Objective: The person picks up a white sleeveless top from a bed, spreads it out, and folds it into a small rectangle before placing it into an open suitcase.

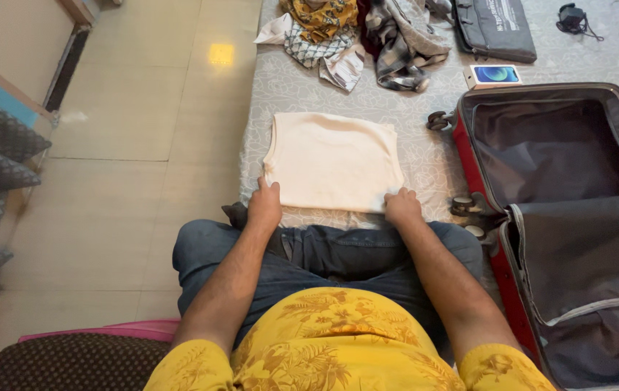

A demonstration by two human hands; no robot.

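A grey floral-patterned bedsheet point(425, 156) covers the mattress that fills the upper middle of the view, its weave soft and slightly rumpled. At three o'clock lies the open red hard-shell suitcase point(479, 170) with dark grey fabric lining; its lid half runs off the right and bottom edges, and two small wheels show at its near corner. Just to the suitcase's nine o'clock, flat on the sheet, is the folded cream knit garment point(331, 159), a rough rectangle with soft rounded corners and a faint ribbed edge along the top.

At twelve o'clock a heap of crumpled clothes point(356, 32), yellow print, checked grey and patterned white, is partly cut off by the top edge. At one o'clock rest a flat dark grey laptop sleeve point(494, 29) and, below it, a small white box with a blue picture point(492, 75).

The left hand point(264, 205) presses on the garment's near left corner, fingers together and curled over the hem; whether they pinch the cloth cannot be made out. The right hand point(400, 206) sits at the near right corner, knuckles up, fingers bent under and hidden, so its grip cannot be told either. Blue denim knees lie just behind both hands.
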